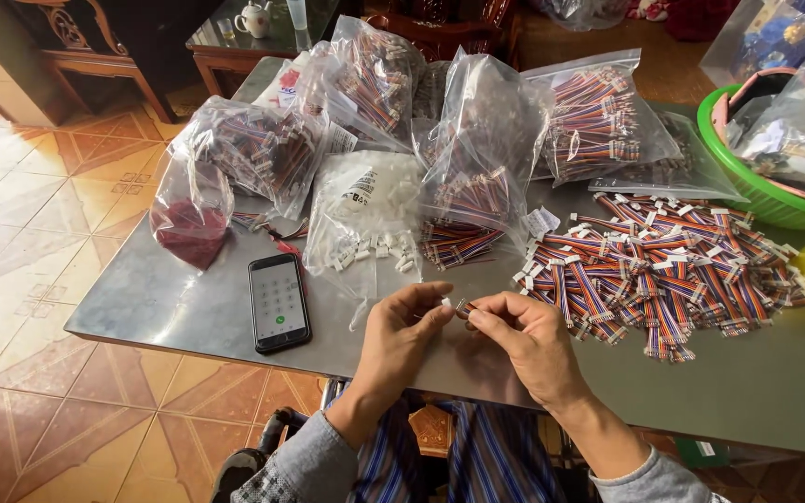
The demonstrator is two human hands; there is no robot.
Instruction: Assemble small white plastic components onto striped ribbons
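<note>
My left hand pinches a small white plastic connector between thumb and forefinger. My right hand holds the end of a short multicoloured ribbon cable right against that connector, over the front edge of the grey table. A big heap of finished multicoloured cables with white connectors lies just right of my hands. An open clear bag of loose white connectors sits just beyond my left hand.
A black smartphone with a lit keypad lies to the left. Several clear bags of cables crowd the table's far side, with a bag of dark red parts at left. A green basket stands at right.
</note>
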